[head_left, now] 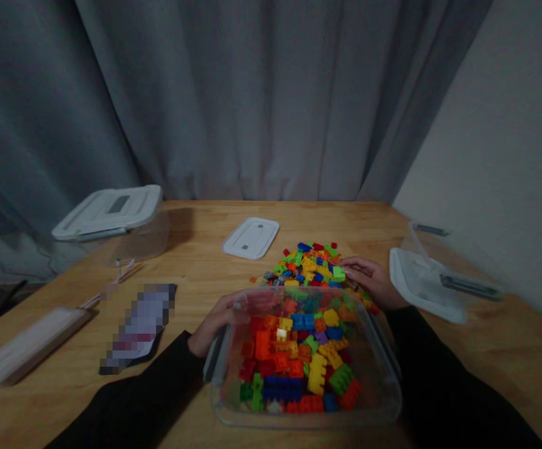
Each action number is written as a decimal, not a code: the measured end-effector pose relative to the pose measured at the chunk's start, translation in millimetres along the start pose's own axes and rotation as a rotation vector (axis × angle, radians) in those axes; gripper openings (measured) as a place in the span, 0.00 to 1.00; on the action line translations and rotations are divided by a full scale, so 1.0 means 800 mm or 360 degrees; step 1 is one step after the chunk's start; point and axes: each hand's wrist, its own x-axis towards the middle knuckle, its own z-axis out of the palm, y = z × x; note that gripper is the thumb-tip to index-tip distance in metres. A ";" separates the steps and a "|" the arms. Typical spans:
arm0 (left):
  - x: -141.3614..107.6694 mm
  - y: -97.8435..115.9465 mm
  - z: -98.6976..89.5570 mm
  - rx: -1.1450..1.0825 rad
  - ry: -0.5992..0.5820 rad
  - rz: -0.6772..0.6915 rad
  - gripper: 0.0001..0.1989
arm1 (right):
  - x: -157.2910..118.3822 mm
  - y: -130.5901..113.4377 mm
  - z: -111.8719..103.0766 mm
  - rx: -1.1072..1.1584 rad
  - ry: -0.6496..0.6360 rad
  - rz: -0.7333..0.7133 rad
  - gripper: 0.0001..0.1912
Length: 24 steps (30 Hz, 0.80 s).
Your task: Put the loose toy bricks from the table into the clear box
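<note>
A clear plastic container (305, 419) stands at the table's front, with building blocks (282, 388) of many colours in it. My left hand (221, 317) is closed around its far left corner; part of the fingers shows blurred through the plastic. Beyond the container lies a loose heap of smaller-looking building blocks (309, 265) on the table. My right hand (371, 282) reaches past the container's right side to the heap's right edge. Its fingers are stretched out and lightly curved against the blocks, beside a light green block (338, 274). The right thumb is not clearly visible.
A white lid (251, 238) lies flat behind the heap. A lidded clear box (142, 234) stands back left; another clear box (467, 265) is at right with a white lid (404, 280). A phone (142, 324) and a long pale case (32, 346) lie left.
</note>
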 end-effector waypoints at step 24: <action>0.002 0.000 -0.003 0.0053 -0.0072 -0.0049 0.32 | -0.011 -0.007 -0.005 0.0327 -0.0817 -0.0051 0.15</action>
